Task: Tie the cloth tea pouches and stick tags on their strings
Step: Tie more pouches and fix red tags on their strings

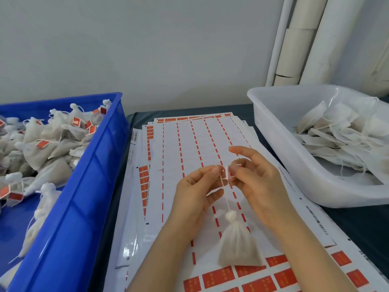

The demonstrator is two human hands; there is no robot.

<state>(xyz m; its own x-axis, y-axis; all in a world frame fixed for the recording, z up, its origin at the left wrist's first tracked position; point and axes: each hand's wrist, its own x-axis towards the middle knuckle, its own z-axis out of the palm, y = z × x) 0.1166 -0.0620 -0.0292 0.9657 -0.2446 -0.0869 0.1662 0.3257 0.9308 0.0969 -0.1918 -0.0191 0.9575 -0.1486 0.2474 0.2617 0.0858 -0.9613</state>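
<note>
A small white cloth tea pouch (237, 247), tied at its top, is hung on a thin white string (227, 199) at 6 o'clock below the hands. The string is pinched by the left hand (195, 197). A small tag (227, 174) (partly hidden by fingers) is pinched by the right hand (259, 182). Sheets of red sticker tags (189, 144) are spread on the dark worktop (357, 228). A blue plastic crate (84, 186) of tagged pouches is seen at 9 o'clock, and a white plastic tub (294, 165) of flat pouches at 2 o'clock.
</note>
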